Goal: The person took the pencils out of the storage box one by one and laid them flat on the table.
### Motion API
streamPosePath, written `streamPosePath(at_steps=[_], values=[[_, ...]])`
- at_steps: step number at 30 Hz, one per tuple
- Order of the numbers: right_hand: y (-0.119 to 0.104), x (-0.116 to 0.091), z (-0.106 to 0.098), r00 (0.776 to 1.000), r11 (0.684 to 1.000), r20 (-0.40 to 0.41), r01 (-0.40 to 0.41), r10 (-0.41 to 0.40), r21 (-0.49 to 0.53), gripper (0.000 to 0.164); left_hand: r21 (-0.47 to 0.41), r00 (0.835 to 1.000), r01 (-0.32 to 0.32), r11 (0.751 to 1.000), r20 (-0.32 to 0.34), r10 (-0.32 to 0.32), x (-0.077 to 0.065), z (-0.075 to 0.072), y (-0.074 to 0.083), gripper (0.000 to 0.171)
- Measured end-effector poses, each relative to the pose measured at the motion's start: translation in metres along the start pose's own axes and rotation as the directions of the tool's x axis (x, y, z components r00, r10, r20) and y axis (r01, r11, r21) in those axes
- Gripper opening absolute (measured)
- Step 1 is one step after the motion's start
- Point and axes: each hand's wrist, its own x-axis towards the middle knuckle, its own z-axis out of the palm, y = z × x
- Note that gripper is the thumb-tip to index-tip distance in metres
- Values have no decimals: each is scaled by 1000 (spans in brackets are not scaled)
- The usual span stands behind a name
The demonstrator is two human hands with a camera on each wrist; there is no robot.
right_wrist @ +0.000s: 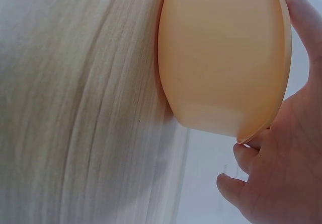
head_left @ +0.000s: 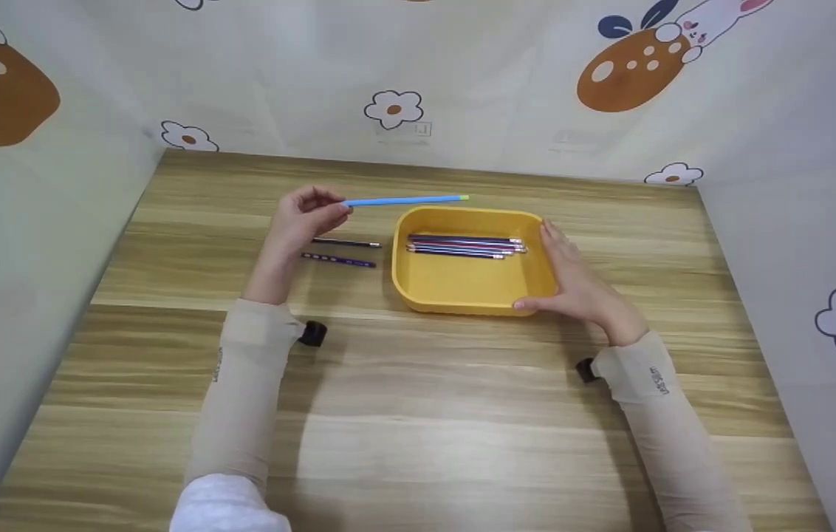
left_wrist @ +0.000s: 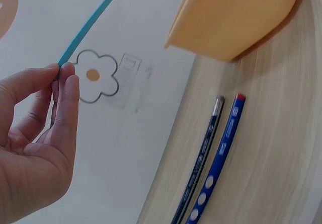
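My left hand (head_left: pixel 306 216) pinches a light-blue pencil (head_left: pixel 403 200) near one end, between thumb and fingertips. The pencil points right, its yellow-green end over the far side of a yellow box (head_left: pixel 462 307). Inside the box, several dark and red pencils (head_left: pixel 462 246) lie side by side towards the back. My right hand (head_left: pixel 582 284) grips the box's right end, thumb at the front corner and fingers at the back one. Left of the box, a dark pencil (left_wrist: pixel 201 156) with a metal-banded end and a blue pencil (left_wrist: pixel 221 148) with pale spots lie on the table.
The wood-grain table (head_left: pixel 418 414) is bordered by pale patterned sheets (head_left: pixel 285 89) at the back and both sides. A small black wrist camera (head_left: pixel 312 333) sticks out from the left sleeve, and another (head_left: pixel 588 369) from the right.
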Motion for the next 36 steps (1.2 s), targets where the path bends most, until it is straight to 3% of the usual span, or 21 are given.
streamPosePath(at_steps=[11, 23, 27, 36], values=[[1, 0, 0, 1000, 1000, -3, -15, 15, 15, 133, -96, 996, -11, 995, -85, 3, -8, -31, 2, 18], [1, 0, 0, 1000, 1000, -4, 4, -4, 0, 132, -236, 987, -7, 972, -157, -31, -8, -53, 1, 13], [1, 1, 0, 1000, 1000, -3, -3, 3, -8, 132, -229, 986, 0, 973, -164, -38, -7, -61, 1, 11], [1, 1, 0, 1000, 1000, -4, -7, 7, -5, 132, -104, 972, 68, 992, -218, -89, -4, -78, 0, 10]])
